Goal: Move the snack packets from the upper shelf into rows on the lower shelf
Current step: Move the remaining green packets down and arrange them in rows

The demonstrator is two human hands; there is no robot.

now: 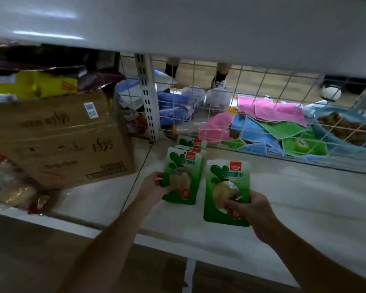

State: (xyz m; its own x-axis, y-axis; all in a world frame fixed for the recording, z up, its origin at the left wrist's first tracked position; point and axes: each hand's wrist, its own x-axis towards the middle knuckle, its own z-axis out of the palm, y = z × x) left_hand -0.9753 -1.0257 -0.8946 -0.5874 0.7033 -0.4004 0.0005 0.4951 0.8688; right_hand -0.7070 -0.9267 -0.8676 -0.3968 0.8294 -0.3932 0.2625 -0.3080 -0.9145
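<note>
Green-and-white snack packets with a round window lie on the white lower shelf (pixel 304 199). My left hand (pixel 154 187) grips the left edge of the front packet (pixel 183 166) of a short overlapping row; two more packets (pixel 193 144) peek out behind it toward the wire back. My right hand (pixel 248 208) holds the lower right corner of a separate packet (pixel 224 178) lying just right of that row. The upper shelf (pixel 199 24) shows only its pale underside across the top; nothing on top of it is visible.
A brown cardboard box (pixel 57 140) stands on the shelf to the left, with bagged goods (pixel 15 193) beside it. A wire mesh back (pixel 262 98) closes the shelf; coloured cloths (pixel 273 123) lie behind it. A person's feet (pixel 219 79) stand beyond.
</note>
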